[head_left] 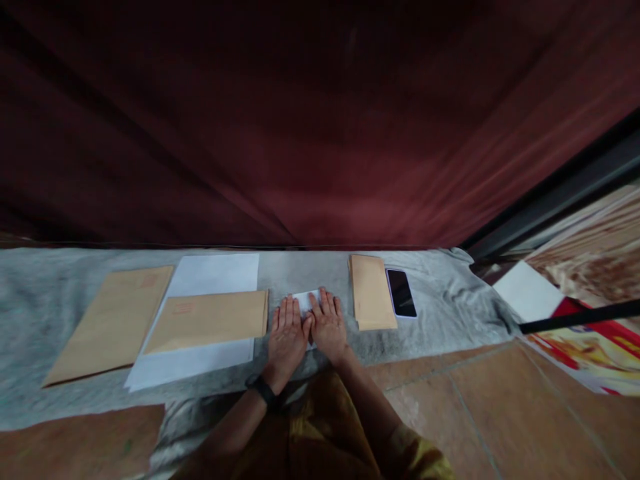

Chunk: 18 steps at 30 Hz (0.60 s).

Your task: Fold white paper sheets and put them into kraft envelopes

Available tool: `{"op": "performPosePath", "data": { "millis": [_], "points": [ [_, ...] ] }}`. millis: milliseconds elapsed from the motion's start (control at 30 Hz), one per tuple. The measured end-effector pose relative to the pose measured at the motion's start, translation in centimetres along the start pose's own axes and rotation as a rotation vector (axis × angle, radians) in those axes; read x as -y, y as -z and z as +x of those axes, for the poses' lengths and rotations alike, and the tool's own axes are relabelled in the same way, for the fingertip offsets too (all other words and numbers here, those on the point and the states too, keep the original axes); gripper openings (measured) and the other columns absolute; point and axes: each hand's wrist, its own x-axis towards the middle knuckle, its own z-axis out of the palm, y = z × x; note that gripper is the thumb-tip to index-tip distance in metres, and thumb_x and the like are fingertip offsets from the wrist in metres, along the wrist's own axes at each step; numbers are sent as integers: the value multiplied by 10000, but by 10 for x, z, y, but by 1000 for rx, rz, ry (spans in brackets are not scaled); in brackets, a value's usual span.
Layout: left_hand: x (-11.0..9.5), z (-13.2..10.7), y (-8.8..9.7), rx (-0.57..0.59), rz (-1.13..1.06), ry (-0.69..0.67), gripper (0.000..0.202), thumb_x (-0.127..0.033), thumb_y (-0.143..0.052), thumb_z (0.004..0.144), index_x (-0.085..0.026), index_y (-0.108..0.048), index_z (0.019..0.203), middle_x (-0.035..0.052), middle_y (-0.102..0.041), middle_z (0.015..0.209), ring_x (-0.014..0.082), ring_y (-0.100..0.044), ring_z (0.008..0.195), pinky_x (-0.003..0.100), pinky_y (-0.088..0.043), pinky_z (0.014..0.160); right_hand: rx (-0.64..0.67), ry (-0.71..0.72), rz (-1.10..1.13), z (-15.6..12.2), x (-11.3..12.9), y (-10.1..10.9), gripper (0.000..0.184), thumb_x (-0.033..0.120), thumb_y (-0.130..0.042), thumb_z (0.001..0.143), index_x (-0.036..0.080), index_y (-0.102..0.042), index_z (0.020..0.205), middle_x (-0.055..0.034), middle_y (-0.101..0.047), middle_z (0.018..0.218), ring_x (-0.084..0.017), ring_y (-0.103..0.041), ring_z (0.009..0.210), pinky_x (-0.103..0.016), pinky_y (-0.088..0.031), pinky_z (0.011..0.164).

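Both palms press down on a small piece of white paper (306, 300) that lies on the grey cloth. My left hand (287, 340) is flat with its fingers stretched forward, and a dark band circles that wrist. Beside it my right hand (329, 328) also lies flat, fingers pointing away from me, the thumbs meeting in the middle. Most of the paper is covered by the hands; its far edge shows between the fingertips. Just left of my left hand is a brown envelope (210, 320), resting on large white sheets (215, 273).
A larger brown envelope (113, 320) lies at the far left. To the right are a stack of small brown envelopes (374, 293) and a phone (401, 293). Behind the grey cloth (440, 300) hangs a dark red curtain (320, 167). A colourful box (590, 347) stands at right.
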Motion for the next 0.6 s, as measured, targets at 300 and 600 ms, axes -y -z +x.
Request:
{"op": "performPosePath", "data": {
  "millis": [300, 600],
  "points": [
    [1, -42, 14, 25, 91, -91, 611, -328, -420, 988, -68, -407, 1540, 202, -394, 1604, 319, -323, 1522, 536, -292, 1228, -49, 7, 30, -1, -2, -5, 503, 309, -452, 1053, 199, -448, 1544, -156, -338, 1642, -299, -337, 1508, -537, -255, 1214],
    [14, -76, 24, 42, 113, -261, 666, -385, -516, 963, -109, -388, 1555, 170, -405, 1608, 304, -341, 1516, 516, -272, 1246, -166, -21, 110, -4, -5, -6, 490, 273, -426, 1036, 102, -488, 1491, -190, -505, 1530, -300, -450, 1413, -505, -363, 1155]
  ]
}}
